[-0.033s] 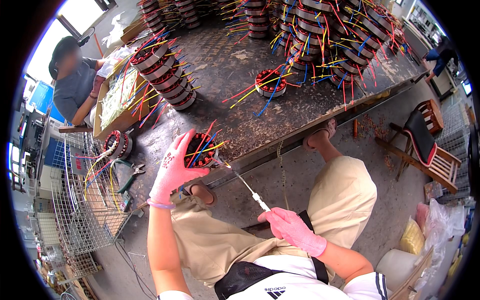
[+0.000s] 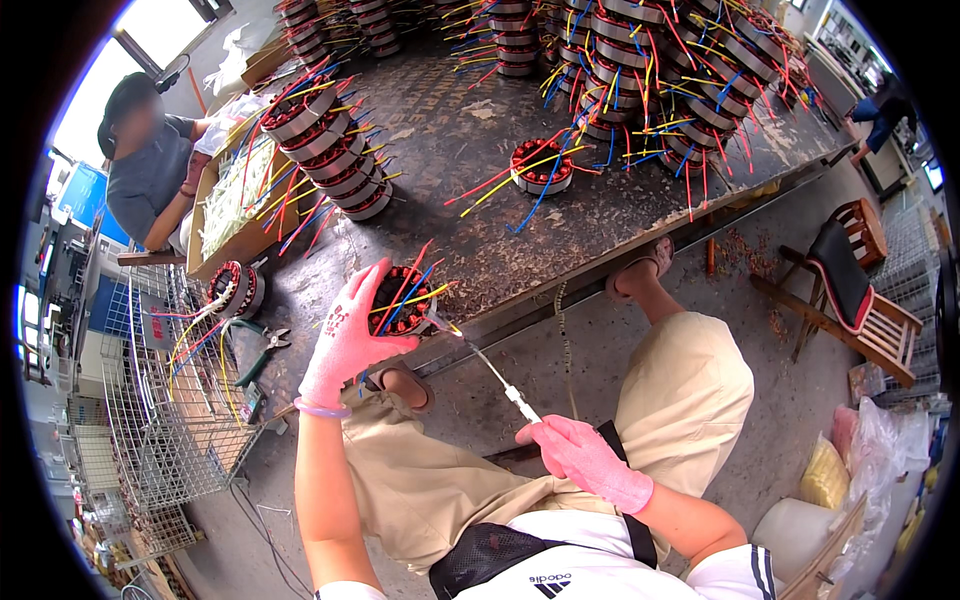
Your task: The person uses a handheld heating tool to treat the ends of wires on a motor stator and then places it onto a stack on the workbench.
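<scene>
- Motor coil (image 2: 400, 297): a round wound ring with red, blue and yellow wires sticking out, at the near edge of the bench (image 2: 450, 150), gripped at that edge.
- Wire basket (image 2: 165, 420): stands off the left end of the bench, with loose coloured wires draped over it.
- Pliers (image 2: 255, 350): green-handled, lying on the bench near its left near corner, just right of another coil (image 2: 235, 288).
- Cardboard box (image 2: 235, 200): on the left part of the bench, filled with pale strips; a second person sits beyond it.
- Left hand (image 2: 345, 335): pink glove, closed around the left side of the motor coil.
- Cord (image 2: 490, 368): thin and pale, stretched from the motor coil down to the right hand, taut, with a white sleeve on its lower end.
- Right hand (image 2: 580, 455): pink glove, closed on the lower end of the cord, over the lap, well apart from the bench.
- Stacked coils (image 2: 650, 50): piled along the far and right part of the bench.
- Wooden chair (image 2: 850, 285): on the floor off the right end.
</scene>
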Demonstrator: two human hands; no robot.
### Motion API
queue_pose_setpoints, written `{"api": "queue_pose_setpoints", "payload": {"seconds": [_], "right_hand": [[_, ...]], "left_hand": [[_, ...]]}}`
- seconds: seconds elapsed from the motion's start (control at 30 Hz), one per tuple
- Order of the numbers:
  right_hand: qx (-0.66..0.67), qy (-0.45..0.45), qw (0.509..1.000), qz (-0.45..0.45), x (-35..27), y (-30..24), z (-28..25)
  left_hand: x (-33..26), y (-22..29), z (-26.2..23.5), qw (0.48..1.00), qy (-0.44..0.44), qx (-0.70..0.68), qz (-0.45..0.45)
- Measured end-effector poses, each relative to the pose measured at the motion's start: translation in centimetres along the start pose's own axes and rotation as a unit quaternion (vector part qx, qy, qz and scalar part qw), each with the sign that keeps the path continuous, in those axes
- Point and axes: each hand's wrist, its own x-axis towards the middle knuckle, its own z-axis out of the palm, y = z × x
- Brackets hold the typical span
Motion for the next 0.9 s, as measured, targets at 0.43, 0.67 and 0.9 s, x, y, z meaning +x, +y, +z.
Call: {"api": "queue_pose_setpoints", "payload": {"seconds": [0.43, 0.67, 0.9], "right_hand": [[0.030, -0.005, 0.999, 0.011, 0.2, 0.4, 0.0], [0.021, 0.001, 1.000, 0.001, 0.2, 0.4, 0.1], [0.033, 0.000, 0.999, 0.020, -0.1, 0.3, -0.1]], "left_hand": [[0.0, 0.2, 0.0, 1.000, 0.000, -0.009, -0.011], [0.0, 0.2, 0.0, 1.000, -0.002, -0.006, -0.011], [-0.1, -0.4, 0.3, 1.000, 0.005, -0.010, 0.000]]}}
